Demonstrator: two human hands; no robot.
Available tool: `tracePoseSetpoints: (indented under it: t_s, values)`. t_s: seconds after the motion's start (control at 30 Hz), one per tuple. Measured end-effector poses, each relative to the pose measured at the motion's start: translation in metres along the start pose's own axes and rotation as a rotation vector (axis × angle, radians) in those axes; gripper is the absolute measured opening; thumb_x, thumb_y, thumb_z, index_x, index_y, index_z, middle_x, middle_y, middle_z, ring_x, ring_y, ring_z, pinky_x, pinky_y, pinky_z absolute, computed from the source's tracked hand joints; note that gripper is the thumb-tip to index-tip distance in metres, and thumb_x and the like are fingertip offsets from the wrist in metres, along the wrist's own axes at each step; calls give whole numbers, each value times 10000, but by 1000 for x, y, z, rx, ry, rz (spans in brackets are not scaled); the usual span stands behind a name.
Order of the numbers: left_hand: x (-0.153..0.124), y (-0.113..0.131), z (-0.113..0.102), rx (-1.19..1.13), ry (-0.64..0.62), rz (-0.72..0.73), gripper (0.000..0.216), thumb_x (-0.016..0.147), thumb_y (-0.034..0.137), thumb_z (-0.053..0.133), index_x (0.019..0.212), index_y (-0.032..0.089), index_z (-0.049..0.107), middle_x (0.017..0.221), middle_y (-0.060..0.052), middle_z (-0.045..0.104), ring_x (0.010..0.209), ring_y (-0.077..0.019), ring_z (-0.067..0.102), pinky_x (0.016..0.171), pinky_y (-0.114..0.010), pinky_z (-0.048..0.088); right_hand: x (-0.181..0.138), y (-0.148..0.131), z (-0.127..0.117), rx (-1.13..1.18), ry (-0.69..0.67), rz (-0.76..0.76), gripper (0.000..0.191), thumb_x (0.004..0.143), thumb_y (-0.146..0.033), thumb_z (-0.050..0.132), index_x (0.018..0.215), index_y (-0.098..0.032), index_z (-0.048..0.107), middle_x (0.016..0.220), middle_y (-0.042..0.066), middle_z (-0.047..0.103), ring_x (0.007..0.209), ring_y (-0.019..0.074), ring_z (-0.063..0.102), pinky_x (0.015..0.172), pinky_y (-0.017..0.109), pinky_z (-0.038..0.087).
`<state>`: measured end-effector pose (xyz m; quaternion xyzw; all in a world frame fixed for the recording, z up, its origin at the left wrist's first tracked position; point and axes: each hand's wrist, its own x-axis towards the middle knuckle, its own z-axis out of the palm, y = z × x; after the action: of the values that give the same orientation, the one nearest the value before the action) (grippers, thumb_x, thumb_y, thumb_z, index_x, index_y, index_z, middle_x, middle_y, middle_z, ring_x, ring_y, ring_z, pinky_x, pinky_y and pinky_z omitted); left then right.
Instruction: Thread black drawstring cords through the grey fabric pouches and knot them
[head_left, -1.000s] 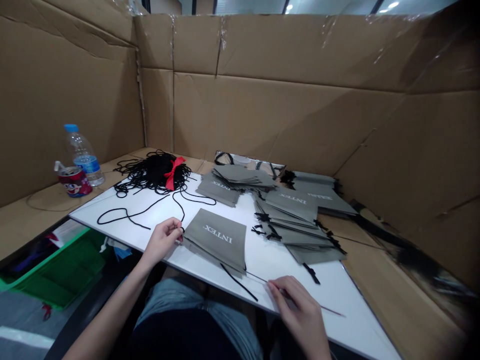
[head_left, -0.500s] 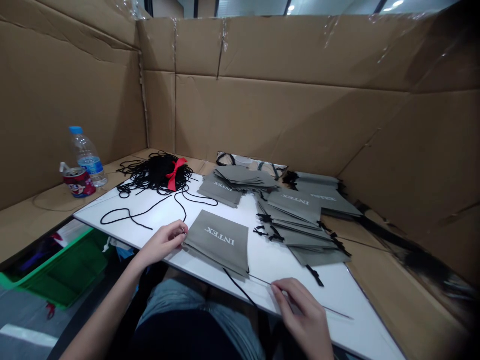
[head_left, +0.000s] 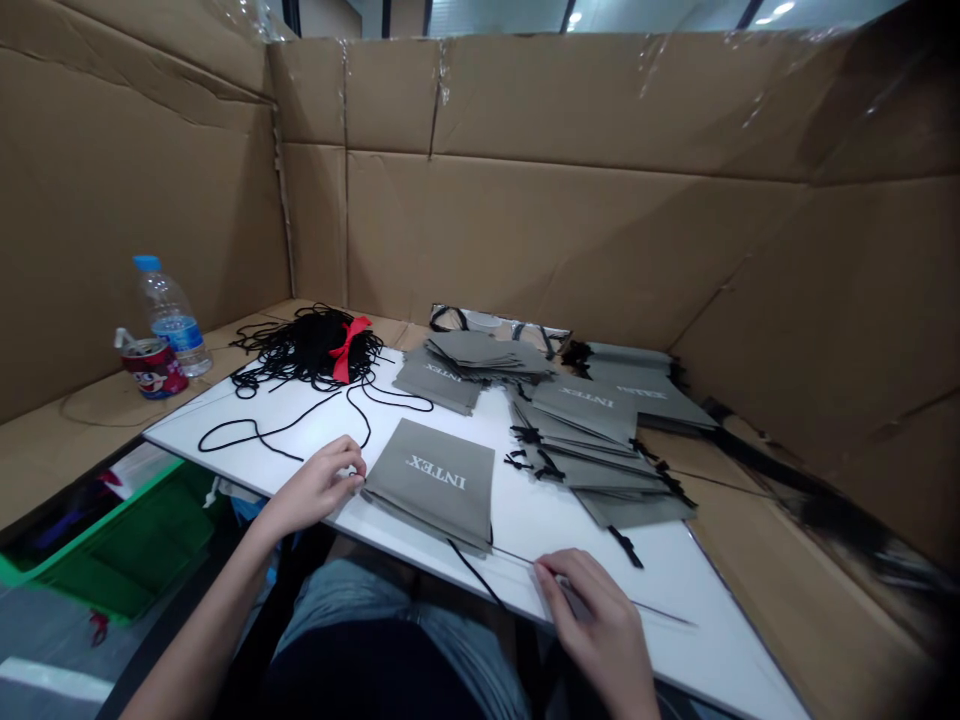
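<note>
A grey fabric pouch (head_left: 431, 480) printed INTEX lies flat near the front of the white board. At its left corner, my left hand (head_left: 322, 485) is closed, thumb and fingers pinching the pouch's edge. My right hand (head_left: 600, 620) is to the right of the pouch, with thumb and forefinger pinched on a thin rod (head_left: 664, 612). The rod runs from the pouch's near right corner through my fingers and out beyond them. A black cord (head_left: 476, 573) trails from the pouch's front edge over the board's edge.
A heap of black cords (head_left: 304, 345) with a red ribbon (head_left: 349, 348) lies at the back left. Loose pouches (head_left: 435, 385) are stacked behind, corded pouches (head_left: 592, 405) to the right. Bottle (head_left: 176, 325), can (head_left: 154, 370) and green bin (head_left: 127, 555) stand left; cardboard walls (head_left: 540, 230) enclose the table.
The view has shifted slightly. My left fingertips sit a little lower at the pouch's corner. My right hand keeps its pinch on the rod, almost unmoved relative to the pouch.
</note>
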<state>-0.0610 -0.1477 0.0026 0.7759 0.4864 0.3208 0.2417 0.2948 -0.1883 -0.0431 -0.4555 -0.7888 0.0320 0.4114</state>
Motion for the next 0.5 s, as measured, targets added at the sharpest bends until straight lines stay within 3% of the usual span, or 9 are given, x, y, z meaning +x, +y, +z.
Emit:
tracePoseSetpoints:
  t_s: [0.13,0.23,0.37,0.5]
  values:
    - [4,-4,8,-187,121,-26,193,892,327,468,809,180,562,979,-71,524,968,-203,513,866,-306,412,0,-1,0,3,-3,14,89,894,-225,524,818,-209,566,766,37,611,719,164,582,657,274,463]
    - [5,-5,13,-368,172,-95,230,866,383,516,781,171,547,951,-60,519,861,-183,510,761,-281,420,0,-2,0,12,7,13,84,891,-221,527,818,-211,566,763,35,611,714,165,585,653,274,465]
    - [6,-4,20,-755,164,-275,239,824,398,596,814,161,562,826,-19,516,685,-128,466,652,-249,384,0,-2,1,16,11,13,82,894,-223,523,824,-212,565,766,42,614,717,170,586,650,280,470]
    - [8,-8,28,-1163,127,-348,191,802,332,647,816,144,615,876,-46,546,728,-126,485,687,-254,415,0,-2,1,14,15,9,97,896,-233,520,816,-211,570,762,44,619,713,172,592,650,282,475]
